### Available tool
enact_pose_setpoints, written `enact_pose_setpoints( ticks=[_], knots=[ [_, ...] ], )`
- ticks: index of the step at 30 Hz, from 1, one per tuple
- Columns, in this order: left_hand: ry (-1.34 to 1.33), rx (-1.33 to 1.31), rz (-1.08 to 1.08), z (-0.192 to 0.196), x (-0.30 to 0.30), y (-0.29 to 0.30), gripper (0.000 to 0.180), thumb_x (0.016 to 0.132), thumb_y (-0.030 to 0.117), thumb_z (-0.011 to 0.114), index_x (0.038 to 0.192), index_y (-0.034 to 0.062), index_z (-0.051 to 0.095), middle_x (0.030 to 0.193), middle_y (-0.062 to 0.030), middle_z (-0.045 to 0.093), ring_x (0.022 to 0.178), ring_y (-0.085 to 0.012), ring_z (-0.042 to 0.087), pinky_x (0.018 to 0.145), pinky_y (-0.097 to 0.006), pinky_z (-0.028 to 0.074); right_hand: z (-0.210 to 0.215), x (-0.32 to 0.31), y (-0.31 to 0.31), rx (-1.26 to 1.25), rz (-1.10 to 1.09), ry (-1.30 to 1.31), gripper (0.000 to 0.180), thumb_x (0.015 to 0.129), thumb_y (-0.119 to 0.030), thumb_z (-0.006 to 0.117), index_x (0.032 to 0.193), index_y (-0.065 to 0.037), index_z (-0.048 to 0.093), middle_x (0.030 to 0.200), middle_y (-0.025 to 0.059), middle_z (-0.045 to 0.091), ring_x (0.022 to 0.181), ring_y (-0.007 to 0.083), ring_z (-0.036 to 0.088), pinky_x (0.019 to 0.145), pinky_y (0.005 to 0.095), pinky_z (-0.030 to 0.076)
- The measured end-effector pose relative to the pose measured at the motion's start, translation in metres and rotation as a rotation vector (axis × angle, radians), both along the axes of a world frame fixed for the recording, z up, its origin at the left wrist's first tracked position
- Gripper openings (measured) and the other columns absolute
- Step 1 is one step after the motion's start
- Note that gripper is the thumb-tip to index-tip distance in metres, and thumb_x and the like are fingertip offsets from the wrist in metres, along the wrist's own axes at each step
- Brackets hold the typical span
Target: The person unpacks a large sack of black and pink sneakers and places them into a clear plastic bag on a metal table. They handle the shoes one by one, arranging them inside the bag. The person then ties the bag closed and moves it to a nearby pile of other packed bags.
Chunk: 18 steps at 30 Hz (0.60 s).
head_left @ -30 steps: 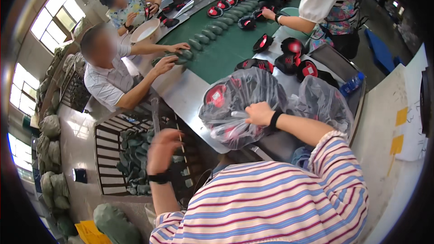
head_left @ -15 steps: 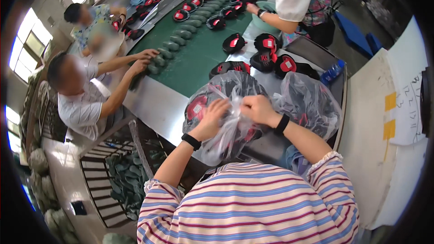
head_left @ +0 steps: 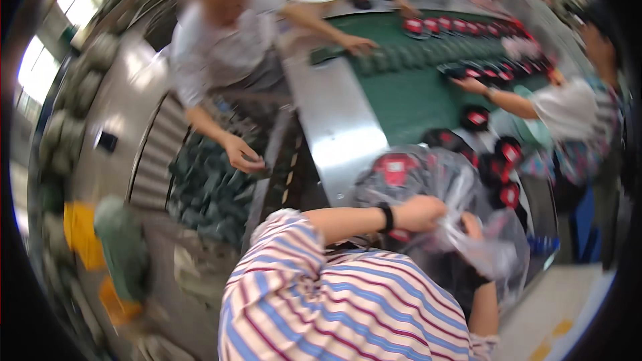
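A clear plastic bag (head_left: 445,167) stuffed with black-and-red shoes (head_left: 394,168) sits at the metal end of the worktable, right in front of me. My left hand (head_left: 421,214) is closed on the gathered plastic at its mouth. Close beside it, my right hand (head_left: 472,226) also grips the bunched plastic, its fingers partly covered by the film. A second bag of shoes, to the right, is hard to separate from this one because of motion blur. Loose black-and-red shoes (head_left: 509,150) lie just beyond the bags.
A green conveyor belt (head_left: 401,103) carries rows of shoes and green shoe lasts (head_left: 428,57). At left, a co-worker's hand (head_left: 244,154) hovers over a crate of lasts (head_left: 207,180). Another person's arm (head_left: 511,101) reaches in from the right. A blue bottle (head_left: 543,245) lies near the right edge.
My view has swung left, so the table now appears further right. Both hands stay on the bag's mouth. The left co-worker's one hand has moved from the belt to the crate.
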<state>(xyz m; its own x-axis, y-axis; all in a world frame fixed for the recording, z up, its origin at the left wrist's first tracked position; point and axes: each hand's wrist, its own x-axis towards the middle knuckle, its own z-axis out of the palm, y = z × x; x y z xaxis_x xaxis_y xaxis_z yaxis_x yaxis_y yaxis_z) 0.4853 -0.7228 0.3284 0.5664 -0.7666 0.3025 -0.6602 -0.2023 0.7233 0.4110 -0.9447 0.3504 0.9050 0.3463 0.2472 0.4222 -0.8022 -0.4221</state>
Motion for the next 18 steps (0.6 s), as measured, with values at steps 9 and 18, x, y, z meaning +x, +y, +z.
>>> enact_pose_setpoints(
  ticks=[9, 18],
  knots=[
    [-0.137, -0.181, 0.951, 0.016, 0.065, 0.117, 0.014, 0.071, 0.015, 0.054, 0.074, 0.0014, 0.055, 0.067, -0.0172, 0.056, 0.066, -0.0364, 0.055, 0.061, -0.044, 0.046, 0.034, 0.046, -0.179, 0.016, -0.51, 0.085, 0.018, 0.081, -0.014, 0.053, 0.086, 0.002, 0.058, 0.072, 0.0151, 0.059, 0.064, 0.0263, 0.055, 0.059, 0.0384, 0.042],
    [-0.24, 0.092, 0.294, 0.035, -0.004, 0.033, 0.049, 0.071, 0.012, 0.06, 0.116, 0.005, 0.045, 0.102, -0.0141, 0.057, 0.096, -0.0303, 0.055, 0.081, -0.044, 0.043, 0.065, 0.045, 0.05, -0.113, 0.046, -0.197, 0.057, 0.061, -0.005, 0.06, 0.117, -0.007, 0.049, 0.115, 0.0124, 0.053, 0.114, 0.0285, 0.044, 0.1, 0.0369, 0.03]
  ],
)
